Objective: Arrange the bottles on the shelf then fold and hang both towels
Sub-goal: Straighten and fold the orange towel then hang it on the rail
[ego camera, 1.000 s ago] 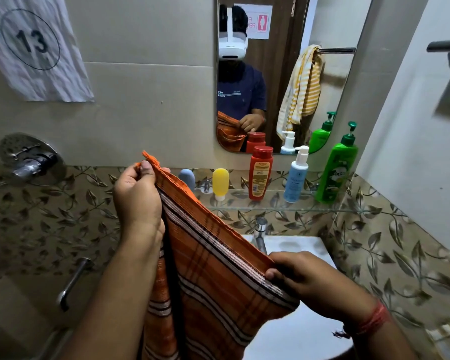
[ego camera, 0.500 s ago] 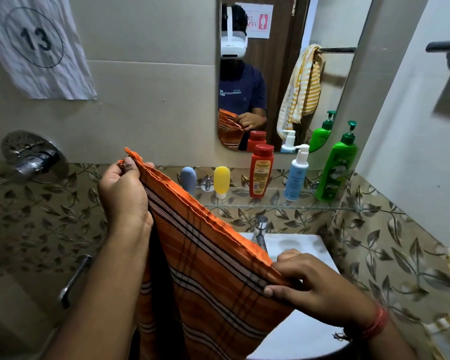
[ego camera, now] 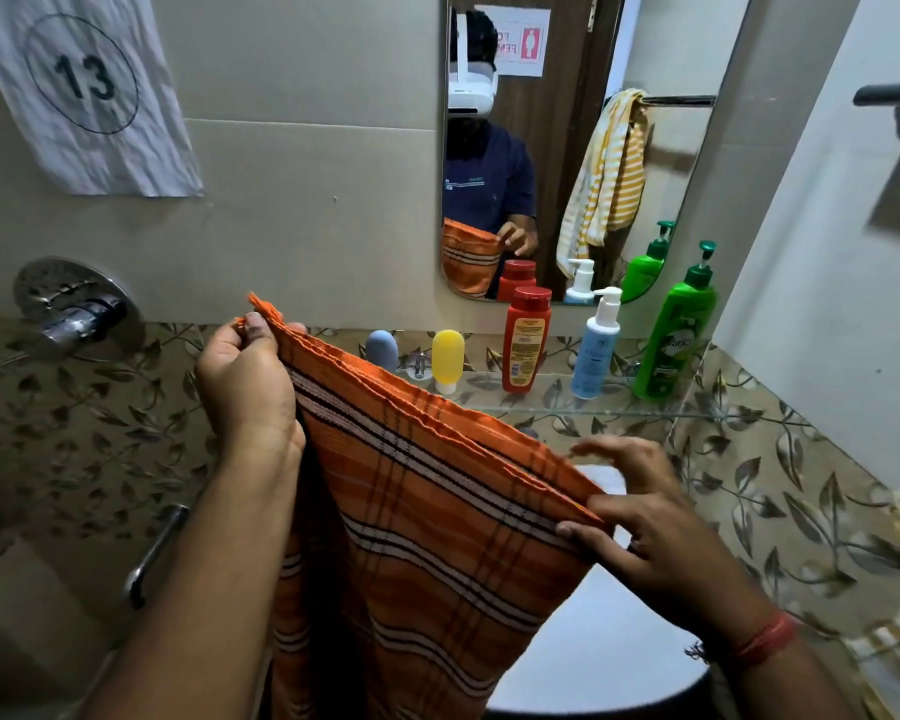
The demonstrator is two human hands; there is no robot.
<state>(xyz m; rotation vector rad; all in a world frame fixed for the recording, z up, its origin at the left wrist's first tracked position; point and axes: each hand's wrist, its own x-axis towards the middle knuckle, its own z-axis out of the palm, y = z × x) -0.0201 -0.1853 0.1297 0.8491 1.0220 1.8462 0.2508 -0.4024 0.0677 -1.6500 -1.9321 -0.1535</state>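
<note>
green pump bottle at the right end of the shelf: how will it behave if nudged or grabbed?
The green bottle is tall and narrow with a pump on top, so a sideways nudge would probably tip it. It stands on a glass shelf, likely slick, so it may slide first. Its plastic looks glossy, perhaps slippery in a wet hand.

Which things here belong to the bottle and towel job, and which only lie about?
Job: orange striped cloth towel, pinched by left hand and right hand; red bottle; blue pump bottle; green pump bottle; yellow tube; glass shelf.
Lying about: chrome wall tap; paper sign numbered 13.
</note>
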